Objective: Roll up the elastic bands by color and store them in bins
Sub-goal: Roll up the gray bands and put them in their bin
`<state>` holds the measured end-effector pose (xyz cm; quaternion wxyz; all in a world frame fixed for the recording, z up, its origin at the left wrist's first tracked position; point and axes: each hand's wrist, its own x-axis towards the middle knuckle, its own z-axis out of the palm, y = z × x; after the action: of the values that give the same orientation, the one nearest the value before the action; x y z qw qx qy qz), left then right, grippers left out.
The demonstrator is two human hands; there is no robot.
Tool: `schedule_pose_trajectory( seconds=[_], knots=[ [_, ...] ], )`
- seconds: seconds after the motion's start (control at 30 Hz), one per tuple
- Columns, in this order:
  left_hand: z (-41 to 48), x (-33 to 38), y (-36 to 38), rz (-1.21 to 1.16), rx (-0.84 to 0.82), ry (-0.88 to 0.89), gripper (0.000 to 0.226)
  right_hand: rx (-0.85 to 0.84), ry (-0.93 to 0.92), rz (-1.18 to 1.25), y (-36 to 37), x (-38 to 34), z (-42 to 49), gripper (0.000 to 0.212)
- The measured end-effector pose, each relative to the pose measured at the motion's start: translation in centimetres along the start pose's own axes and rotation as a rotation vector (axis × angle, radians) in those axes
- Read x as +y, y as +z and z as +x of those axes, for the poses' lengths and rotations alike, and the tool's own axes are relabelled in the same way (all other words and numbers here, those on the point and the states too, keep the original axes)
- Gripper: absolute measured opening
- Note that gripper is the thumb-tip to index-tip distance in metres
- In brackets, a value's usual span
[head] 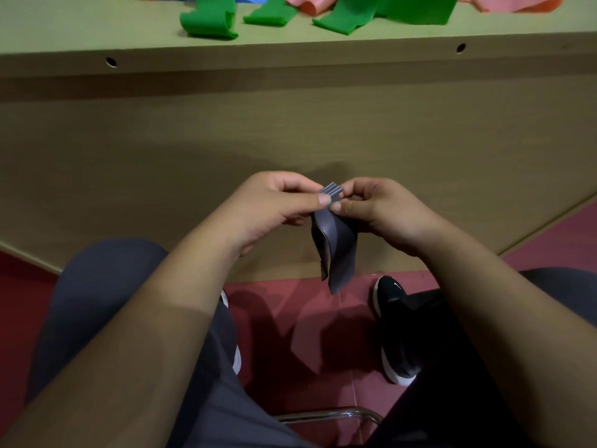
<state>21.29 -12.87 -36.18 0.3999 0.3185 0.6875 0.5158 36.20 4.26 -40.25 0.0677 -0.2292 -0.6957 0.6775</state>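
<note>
Your left hand (274, 205) and right hand (381, 211) pinch one dark band (336, 244), roll barely begun; green bands (210, 24) on the counter (80, 30) lie unrolled, no bins in sight.

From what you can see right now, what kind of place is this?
Likely an indoor room with a workstation: a wooden desk with green bands, a red floor, a metal chair frame under the seated person holding a grey band.

Tan wooden worktop (97, 30), two holes in its front panel (161, 140). Dull red floor (290, 318). Chrome chair frame (323, 415) below.
</note>
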Motion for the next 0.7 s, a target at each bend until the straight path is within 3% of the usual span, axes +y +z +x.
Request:
schedule_pose_trajectory(
  seconds=[0.1, 0.27, 0.4, 0.57, 0.7],
  knots=[
    [-0.1, -0.2, 0.5, 0.17, 0.005, 0.115, 0.031, 0.02, 0.006, 0.027, 0.0, -0.1, 0.1, 0.021],
    [0.3, -0.9, 0.8, 0.291, 0.118, 0.24, 0.027, 0.036, -0.061, -0.031, 0.1, -0.5, -0.1, 0.028],
    [0.4, -0.7, 0.6, 0.36, 0.169, 0.342, 0.032, 0.058, -0.152, -0.145, 0.3, -0.9, -0.3, 0.016],
    [0.5, -0.6, 0.3, 0.308, 0.173, 0.397, 0.035, 0.215, -0.302, -0.361, 0.4, -1.0, -0.3, 0.017],
    [1.0, -0.7, 0.3, 0.162, 0.228, 0.357, 0.033, 0.215, -0.325, -0.306, 0.7, -1.4, -0.4, 0.018]
  ],
)
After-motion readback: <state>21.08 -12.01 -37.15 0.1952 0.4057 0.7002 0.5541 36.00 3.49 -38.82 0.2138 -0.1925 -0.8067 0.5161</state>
